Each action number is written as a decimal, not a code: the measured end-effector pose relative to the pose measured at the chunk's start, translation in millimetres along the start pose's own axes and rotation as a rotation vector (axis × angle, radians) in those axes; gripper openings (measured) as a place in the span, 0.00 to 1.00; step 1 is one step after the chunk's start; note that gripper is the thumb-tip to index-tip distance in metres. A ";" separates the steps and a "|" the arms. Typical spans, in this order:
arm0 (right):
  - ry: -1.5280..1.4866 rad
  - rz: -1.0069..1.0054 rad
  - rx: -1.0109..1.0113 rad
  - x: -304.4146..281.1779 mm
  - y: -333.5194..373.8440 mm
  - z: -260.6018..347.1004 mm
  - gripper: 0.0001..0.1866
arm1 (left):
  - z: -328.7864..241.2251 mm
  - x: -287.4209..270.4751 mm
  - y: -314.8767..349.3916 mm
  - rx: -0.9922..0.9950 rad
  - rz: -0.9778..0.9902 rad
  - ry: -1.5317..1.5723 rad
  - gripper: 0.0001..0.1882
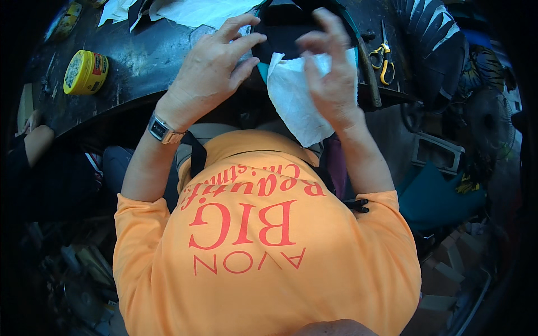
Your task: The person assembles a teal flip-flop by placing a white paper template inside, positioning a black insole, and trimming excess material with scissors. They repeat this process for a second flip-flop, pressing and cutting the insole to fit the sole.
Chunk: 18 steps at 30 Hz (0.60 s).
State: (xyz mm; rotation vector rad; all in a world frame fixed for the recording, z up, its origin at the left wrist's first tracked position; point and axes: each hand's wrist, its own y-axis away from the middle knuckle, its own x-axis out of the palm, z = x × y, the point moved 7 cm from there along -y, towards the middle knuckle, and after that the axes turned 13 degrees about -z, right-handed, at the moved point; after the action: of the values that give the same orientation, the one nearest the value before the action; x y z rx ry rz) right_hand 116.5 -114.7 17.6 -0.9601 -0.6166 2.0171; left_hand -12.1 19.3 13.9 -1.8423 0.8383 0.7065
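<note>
A dark, hollow-looking piece with a teal edge lies at the table's near side; its kind is unclear. Over its near part, a white, thin sheet like cloth or paper hangs down past the table edge toward my lap. My left hand, with a watch on the wrist, is at the left edge of the dark piece, fingers apart and nothing visible in them. Above the sheet's right part is my right hand, somewhat blurred, its fingers spread. Whether its fingertips touch the sheet cannot be made out.
A yellow tub stands on the dark table at left. White sheets lie at the back. Yellow-handled scissors and a hammer-like tool are at right, beside stacked black pieces. Another person's arm is at far left.
</note>
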 end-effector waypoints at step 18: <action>-0.033 0.135 0.117 23.7 40.2 6.0 0.17 | -11.6 7.4 16.7 0.251 -0.087 -0.212 0.07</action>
State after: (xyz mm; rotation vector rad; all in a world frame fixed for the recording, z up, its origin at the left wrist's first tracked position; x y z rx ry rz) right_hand 84.2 -118.2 -16.4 -0.9213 -0.4558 2.1661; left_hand -19.7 1.7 3.9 -1.5401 0.6715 0.6949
